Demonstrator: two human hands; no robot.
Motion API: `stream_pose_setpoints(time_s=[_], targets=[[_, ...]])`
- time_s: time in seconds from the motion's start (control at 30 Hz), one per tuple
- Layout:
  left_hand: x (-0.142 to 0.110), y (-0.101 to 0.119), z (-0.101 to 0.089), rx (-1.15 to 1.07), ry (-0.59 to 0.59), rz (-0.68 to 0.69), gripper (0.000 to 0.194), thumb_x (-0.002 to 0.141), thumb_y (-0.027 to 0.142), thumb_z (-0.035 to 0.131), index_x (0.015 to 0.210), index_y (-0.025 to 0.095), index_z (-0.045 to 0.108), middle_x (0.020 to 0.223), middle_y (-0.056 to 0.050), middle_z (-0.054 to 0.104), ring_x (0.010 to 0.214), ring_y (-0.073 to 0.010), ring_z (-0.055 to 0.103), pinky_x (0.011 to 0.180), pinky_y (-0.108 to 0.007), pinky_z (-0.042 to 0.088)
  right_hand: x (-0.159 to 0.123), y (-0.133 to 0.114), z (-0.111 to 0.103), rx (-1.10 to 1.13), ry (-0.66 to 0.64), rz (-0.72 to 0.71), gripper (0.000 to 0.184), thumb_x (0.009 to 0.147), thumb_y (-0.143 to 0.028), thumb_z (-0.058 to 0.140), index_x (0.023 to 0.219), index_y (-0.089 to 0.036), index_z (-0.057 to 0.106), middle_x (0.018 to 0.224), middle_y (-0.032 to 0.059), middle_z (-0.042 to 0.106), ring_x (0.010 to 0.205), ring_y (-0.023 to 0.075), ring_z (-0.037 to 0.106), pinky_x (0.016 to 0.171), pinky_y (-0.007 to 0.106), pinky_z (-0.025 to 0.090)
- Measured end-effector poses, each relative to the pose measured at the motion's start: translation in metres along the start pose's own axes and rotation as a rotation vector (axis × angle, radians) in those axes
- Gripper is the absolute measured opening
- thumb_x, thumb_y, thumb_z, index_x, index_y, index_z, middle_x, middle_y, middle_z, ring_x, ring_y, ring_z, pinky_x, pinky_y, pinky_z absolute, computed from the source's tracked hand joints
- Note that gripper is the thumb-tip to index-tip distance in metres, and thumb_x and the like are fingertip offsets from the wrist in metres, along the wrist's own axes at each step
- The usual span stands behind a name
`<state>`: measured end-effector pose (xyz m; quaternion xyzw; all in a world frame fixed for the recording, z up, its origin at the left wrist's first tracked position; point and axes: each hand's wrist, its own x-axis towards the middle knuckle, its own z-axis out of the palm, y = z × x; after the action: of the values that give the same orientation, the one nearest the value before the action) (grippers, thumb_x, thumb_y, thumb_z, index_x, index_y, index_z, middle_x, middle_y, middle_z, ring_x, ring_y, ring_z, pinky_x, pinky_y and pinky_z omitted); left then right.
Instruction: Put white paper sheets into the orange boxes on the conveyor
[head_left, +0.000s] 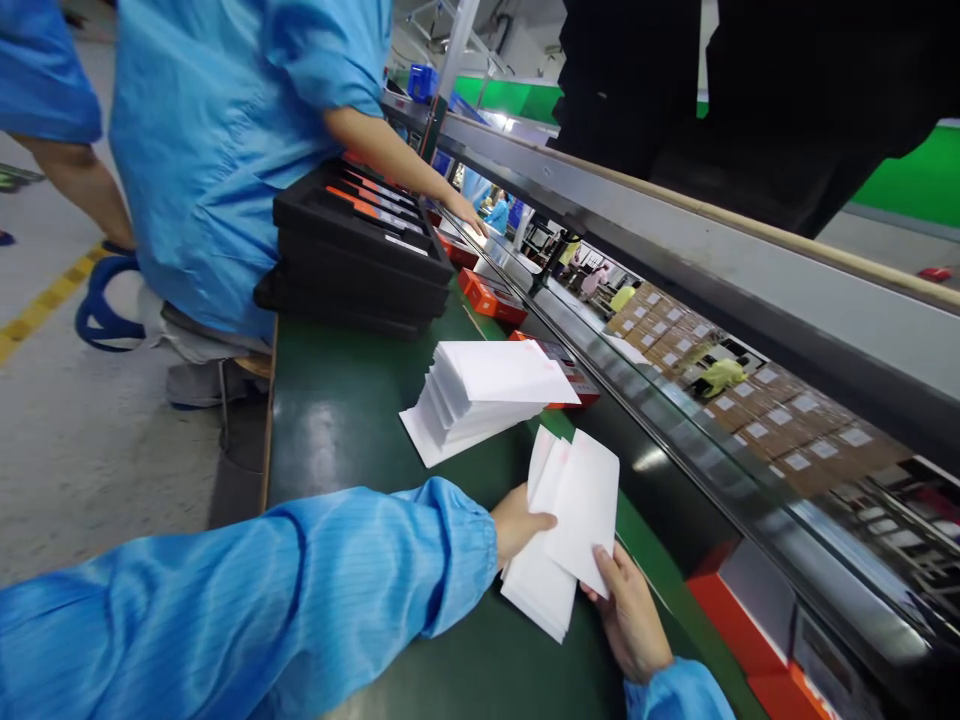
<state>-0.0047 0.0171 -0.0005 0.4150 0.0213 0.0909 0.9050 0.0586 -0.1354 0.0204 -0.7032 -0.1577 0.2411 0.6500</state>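
My left hand (517, 522) grips a small bundle of white paper sheets (564, 530) from the left side, thumb laid on top. From below, my right hand (628, 612) holds the same bundle, fingers curled under its lower edge. The sheets fan out slightly at the top. A taller slanted stack of white sheets (480, 400) lies on the green table (337, 420) just beyond my hands. Both my arms wear blue sleeves.
A co-worker in a blue coat (225, 150) sits at the left, hand reaching to the conveyor (675, 400). Black trays (360, 250) are stacked by that person. Red boxes (491, 297) lie along the belt edge; another red box (750, 630) is at the lower right.
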Motion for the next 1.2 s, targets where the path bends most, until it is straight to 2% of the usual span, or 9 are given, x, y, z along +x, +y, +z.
stream_pose_setpoints(time_s=[0.13, 0.3, 0.43, 0.53, 0.63, 0.93, 1.03, 1.2], targets=[[-0.001, 0.001, 0.000, -0.050, -0.031, -0.016, 0.051, 0.062, 0.005, 0.045, 0.112, 0.008, 0.043, 0.110, -0.010, 0.049, 0.098, -0.0218, 0.049, 0.090, -0.036, 0.038, -0.001, 0.000, 0.000, -0.018, -0.014, -0.003, 0.034, 0.069, -0.041, 0.065, 0.090, -0.015, 0.055, 0.066, -0.0004, 0.046, 0.054, 0.0101, 0.037, 0.046, 0.020, 0.033], [-0.001, 0.002, 0.000, -0.065, -0.041, -0.022, 0.052, 0.062, 0.006, 0.048, 0.113, 0.008, 0.042, 0.112, -0.011, 0.048, 0.104, -0.0226, 0.045, 0.094, -0.038, 0.034, -0.001, -0.001, 0.002, -0.037, -0.007, -0.016, 0.038, 0.068, -0.043, 0.065, 0.089, -0.014, 0.052, 0.066, -0.0001, 0.046, 0.052, 0.0097, 0.037, 0.044, 0.020, 0.033], [-0.001, 0.003, 0.001, -0.050, -0.020, -0.036, 0.047, 0.063, 0.003, 0.046, 0.110, 0.007, 0.043, 0.110, -0.011, 0.049, 0.099, -0.0217, 0.048, 0.093, -0.036, 0.035, -0.001, -0.001, 0.002, -0.135, 0.015, -0.012, 0.046, 0.066, -0.051, 0.063, 0.089, -0.014, 0.049, 0.057, -0.0039, 0.039, 0.040, 0.0049, 0.025, 0.034, 0.017, 0.018], [-0.001, 0.003, 0.001, -0.007, 0.006, -0.050, 0.047, 0.065, 0.002, 0.044, 0.111, 0.008, 0.043, 0.112, -0.010, 0.048, 0.094, -0.0208, 0.051, 0.091, -0.036, 0.036, -0.002, 0.000, 0.000, -0.211, 0.024, -0.001, 0.051, 0.066, -0.056, 0.060, 0.092, -0.014, 0.047, 0.050, -0.0065, 0.033, 0.037, 0.0039, 0.018, 0.033, 0.017, 0.010], [-0.002, 0.002, 0.001, 0.000, 0.005, -0.048, 0.046, 0.065, 0.001, 0.043, 0.111, 0.008, 0.044, 0.113, -0.010, 0.047, 0.093, -0.0202, 0.052, 0.091, -0.036, 0.037, -0.002, 0.001, -0.002, -0.244, 0.021, 0.014, 0.054, 0.067, -0.058, 0.058, 0.095, -0.014, 0.046, 0.045, -0.0079, 0.028, 0.037, 0.0048, 0.018, 0.033, 0.017, 0.010], [-0.002, 0.003, 0.001, -0.020, -0.022, -0.004, 0.048, 0.065, 0.002, 0.045, 0.113, 0.009, 0.042, 0.113, -0.009, 0.048, 0.100, -0.0198, 0.048, 0.094, -0.034, 0.035, -0.002, -0.001, 0.003, -0.138, 0.037, -0.031, 0.048, 0.066, -0.052, 0.063, 0.096, -0.017, 0.048, 0.060, -0.0035, 0.041, 0.041, 0.0048, 0.025, 0.034, 0.017, 0.016], [-0.001, 0.001, 0.001, -0.042, -0.023, 0.013, 0.052, 0.062, 0.004, 0.047, 0.113, 0.008, 0.042, 0.113, -0.010, 0.047, 0.104, -0.0214, 0.045, 0.096, -0.036, 0.033, -0.004, -0.001, 0.004, -0.124, 0.008, -0.031, 0.047, 0.068, -0.051, 0.062, 0.097, -0.016, 0.050, 0.056, -0.0039, 0.039, 0.043, 0.0055, 0.026, 0.037, 0.018, 0.019], [0.000, -0.004, 0.001, -0.070, -0.003, 0.034, 0.059, 0.054, 0.007, 0.050, 0.112, 0.007, 0.045, 0.113, -0.011, 0.047, 0.107, -0.0240, 0.043, 0.097, -0.037, 0.032, -0.002, 0.007, -0.008, -0.124, 0.044, 0.013, 0.051, 0.063, -0.051, 0.067, 0.095, -0.015, 0.050, 0.053, -0.0041, 0.039, 0.042, 0.0048, 0.024, 0.038, 0.018, 0.019]])
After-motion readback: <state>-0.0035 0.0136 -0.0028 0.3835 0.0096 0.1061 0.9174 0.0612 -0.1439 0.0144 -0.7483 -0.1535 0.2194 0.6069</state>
